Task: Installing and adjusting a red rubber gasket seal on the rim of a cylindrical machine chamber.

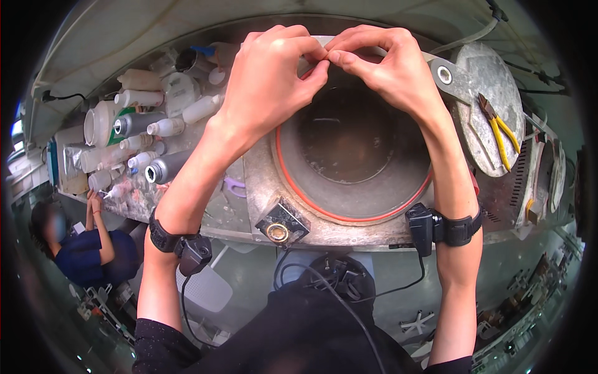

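Both hands, left (271,78) and right (389,68), pinch fingertips together above the round metal chamber (352,146); pinched item unseen.

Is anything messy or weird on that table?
Yes. The white and grey bottles left of the left hand lie tipped on their sides in a jumble. Yellow-handled pliers sit on the round metal lid beside the right hand.

Round chamber (352,140) at bench centre; bottles (146,128) clustered left of it; pliers (498,131) on round lid (492,81), right; both hands above chamber's far rim
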A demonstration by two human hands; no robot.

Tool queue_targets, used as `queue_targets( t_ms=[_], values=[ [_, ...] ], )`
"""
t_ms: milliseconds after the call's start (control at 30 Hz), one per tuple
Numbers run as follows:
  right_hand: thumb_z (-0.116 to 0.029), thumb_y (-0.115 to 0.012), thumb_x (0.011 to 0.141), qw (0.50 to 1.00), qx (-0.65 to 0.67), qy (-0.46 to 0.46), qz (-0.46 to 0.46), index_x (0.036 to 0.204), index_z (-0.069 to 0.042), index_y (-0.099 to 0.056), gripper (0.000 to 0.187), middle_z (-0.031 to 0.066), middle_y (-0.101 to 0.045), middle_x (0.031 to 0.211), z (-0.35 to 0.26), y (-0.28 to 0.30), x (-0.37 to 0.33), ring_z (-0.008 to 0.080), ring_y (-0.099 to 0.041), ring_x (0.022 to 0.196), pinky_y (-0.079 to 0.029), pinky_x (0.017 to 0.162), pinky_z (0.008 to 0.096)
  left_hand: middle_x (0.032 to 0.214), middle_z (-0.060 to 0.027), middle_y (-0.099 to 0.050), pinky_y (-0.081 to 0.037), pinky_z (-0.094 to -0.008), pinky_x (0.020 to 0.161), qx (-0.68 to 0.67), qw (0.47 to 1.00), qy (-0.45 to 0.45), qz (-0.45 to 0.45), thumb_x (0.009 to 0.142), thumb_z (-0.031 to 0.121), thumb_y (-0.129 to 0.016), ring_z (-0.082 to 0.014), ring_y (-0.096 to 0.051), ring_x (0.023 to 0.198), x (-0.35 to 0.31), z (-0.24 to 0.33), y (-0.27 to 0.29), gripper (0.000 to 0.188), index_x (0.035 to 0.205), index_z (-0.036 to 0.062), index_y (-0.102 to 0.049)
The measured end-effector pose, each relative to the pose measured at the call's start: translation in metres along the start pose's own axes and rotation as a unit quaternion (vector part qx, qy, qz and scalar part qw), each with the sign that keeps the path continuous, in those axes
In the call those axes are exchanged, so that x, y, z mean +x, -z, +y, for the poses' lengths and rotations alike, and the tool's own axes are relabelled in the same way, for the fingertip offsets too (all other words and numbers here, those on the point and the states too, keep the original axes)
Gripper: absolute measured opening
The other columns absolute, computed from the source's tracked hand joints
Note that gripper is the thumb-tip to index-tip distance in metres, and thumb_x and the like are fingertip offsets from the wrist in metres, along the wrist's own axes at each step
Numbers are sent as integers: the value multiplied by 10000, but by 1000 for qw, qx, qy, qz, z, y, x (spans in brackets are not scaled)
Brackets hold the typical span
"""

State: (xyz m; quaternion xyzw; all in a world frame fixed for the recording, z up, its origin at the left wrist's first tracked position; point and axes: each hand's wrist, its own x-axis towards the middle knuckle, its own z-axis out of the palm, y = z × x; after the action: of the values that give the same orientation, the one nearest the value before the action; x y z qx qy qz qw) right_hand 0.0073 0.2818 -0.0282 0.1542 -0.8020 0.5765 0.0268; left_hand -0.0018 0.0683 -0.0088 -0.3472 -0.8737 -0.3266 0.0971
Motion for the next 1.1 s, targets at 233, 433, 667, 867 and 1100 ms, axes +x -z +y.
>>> queue_targets(
  t_ms=[233, 433, 667, 867, 1100],
  values=[
    [-88, -786, 842, 999, -44, -9, -28, 940, 7, -799, 138, 94, -801, 925, -1, 4, 6, 205, -758, 819, -597, 791, 340, 858, -113, -728, -544, -383, 711, 28, 999, 20, 2, 842, 58, -785, -285, -703, 793, 0, 4, -3, 103, 919, -7, -764],
    [-88, -786, 838, 998, -63, 7, -18, 933, 8, -796, 136, 94, -800, 928, -8, 16, 4, 210, -758, 817, -598, 791, 341, 858, -90, -750, -551, -331, 638, -31, 998, 61, -11, 863, 78, -785, -188, -708, 714, 11, 16, 1, 122, 948, -8, -776],
    [-87, -786, 834, 998, -50, 19, -32, 926, 9, -792, 133, 95, -799, 930, 1, 5, 10, 216, -758, 815, -599, 790, 344, 865, -103, -766, -571, -322, 686, -11, 995, 86, -40, 861, 100, -786, -182, -722, 730, 8, 9, 7, 161, 962, -24, -765],
    [-87, -786, 830, 998, -50, 31, -35, 919, 10, -789, 132, 95, -798, 932, -3, 5, 13, 220, -758, 813, -599, 790, 346, 854, -127, -756, -576, -351, 793, -28, 993, 86, -80, 827, 95, -786, -217, -737, 804, 16, 5, 17, 203, 967, -46, -749],
    [-87, -786, 826, 997, -61, 34, -34, 911, 11, -786, 130, 96, -797, 935, 2, 7, 9, 226, -758, 811, -600, 790, 348, 846, -133, -751, -573, -361, 801, -27, 988, 82, -128, 823, 101, -779, -248, -731, 805, 26, 3, 14, 216, 970, -53, -744]
  ],
)
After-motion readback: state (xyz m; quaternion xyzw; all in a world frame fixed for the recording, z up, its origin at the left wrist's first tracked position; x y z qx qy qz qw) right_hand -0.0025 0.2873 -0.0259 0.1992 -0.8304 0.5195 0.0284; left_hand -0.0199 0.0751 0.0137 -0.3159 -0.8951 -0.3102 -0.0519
